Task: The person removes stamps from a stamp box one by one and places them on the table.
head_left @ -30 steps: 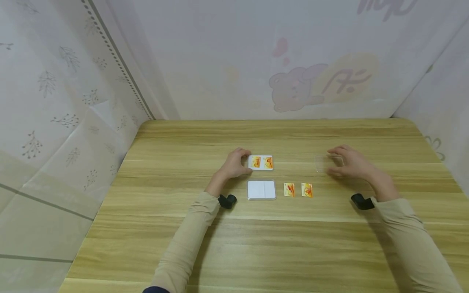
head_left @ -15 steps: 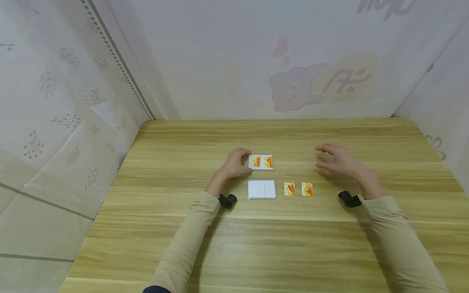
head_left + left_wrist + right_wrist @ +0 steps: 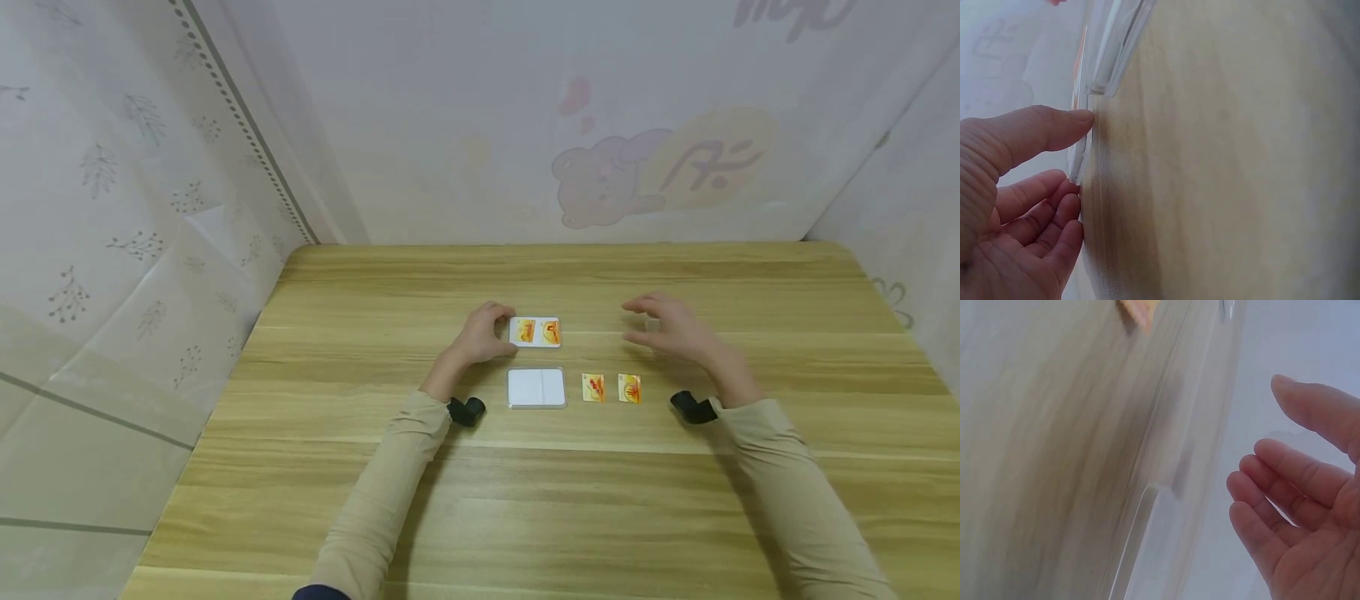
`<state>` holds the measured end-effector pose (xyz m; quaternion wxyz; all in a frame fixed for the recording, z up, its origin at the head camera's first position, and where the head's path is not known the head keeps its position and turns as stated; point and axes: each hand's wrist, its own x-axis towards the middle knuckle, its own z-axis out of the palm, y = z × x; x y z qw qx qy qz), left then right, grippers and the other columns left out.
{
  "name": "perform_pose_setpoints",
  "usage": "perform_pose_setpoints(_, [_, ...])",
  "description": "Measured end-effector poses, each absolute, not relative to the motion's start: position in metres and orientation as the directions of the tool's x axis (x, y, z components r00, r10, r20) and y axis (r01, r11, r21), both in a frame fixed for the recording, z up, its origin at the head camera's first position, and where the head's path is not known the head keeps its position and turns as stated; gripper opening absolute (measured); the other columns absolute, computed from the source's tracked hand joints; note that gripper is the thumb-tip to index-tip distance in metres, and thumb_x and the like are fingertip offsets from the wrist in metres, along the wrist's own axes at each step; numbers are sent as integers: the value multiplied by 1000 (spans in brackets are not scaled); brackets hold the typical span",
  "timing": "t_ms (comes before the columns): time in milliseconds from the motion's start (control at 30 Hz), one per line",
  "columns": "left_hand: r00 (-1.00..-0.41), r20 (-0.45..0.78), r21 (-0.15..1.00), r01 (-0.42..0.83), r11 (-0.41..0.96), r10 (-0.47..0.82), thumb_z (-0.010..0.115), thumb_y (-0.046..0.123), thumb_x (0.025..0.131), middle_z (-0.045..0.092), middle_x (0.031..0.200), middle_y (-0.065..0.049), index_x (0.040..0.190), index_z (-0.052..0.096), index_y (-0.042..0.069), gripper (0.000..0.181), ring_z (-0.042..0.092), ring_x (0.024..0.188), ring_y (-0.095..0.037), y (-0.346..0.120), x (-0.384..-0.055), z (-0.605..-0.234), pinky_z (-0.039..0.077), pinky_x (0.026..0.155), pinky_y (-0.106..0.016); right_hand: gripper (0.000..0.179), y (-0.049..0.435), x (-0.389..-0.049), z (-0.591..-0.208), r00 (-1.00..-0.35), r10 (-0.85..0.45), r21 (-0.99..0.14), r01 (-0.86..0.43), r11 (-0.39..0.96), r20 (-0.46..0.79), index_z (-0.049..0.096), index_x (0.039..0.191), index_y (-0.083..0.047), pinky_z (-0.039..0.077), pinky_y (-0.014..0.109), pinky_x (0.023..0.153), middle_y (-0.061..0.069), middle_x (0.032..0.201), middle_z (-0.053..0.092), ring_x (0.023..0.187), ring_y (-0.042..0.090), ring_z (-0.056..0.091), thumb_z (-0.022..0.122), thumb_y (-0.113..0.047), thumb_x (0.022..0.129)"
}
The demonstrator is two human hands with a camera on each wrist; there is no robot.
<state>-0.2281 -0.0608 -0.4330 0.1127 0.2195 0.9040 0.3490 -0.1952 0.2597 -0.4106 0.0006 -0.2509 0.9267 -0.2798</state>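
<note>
My left hand holds a clear plastic case with a white insert and two orange-yellow stamps, thumb at its near edge and fingers at the far edge. In the left wrist view, the thumb touches the edge of this case. To its right, my right hand hovers over the table, thumb and fingers apart, nothing between them. Below it, the right wrist view shows a clear plastic cover on the wood, barely visible from the head. A second case, with a white insert, lies nearer the body.
Two loose stamps, a left one and a right one, lie beside the second case. The wooden table meets a curtain-like printed sheet at its back edge. Black wrist cameras sit on both wrists.
My right hand has moved left, away from where it was at the clear cover a second ago, toward the stamp case. The left hand, cases and loose stamps have stayed put.
</note>
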Motion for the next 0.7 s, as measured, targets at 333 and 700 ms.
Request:
perform_pose_setpoints(333, [-879, -42, 699, 315, 643, 476, 76, 6, 73, 53, 121, -17, 124, 54, -6, 57, 48, 112, -28, -61, -228, -433, 38, 100, -36, 44, 243, -199, -412, -870, -481, -529, -461, 713, 109, 56, 121, 9, 42, 53, 90, 25, 119, 56, 108, 40, 52, 68, -13, 85])
perform_pose_setpoints(700, [-881, -47, 703, 306, 642, 471, 76, 6, 73, 52, 123, -18, 124, 54, -6, 57, 48, 113, -29, -61, -227, -433, 37, 101, -37, 40, 223, -202, -412, -845, -523, -551, -491, 675, 112, 56, 119, 10, 43, 52, 89, 24, 117, 57, 106, 39, 53, 66, -11, 86])
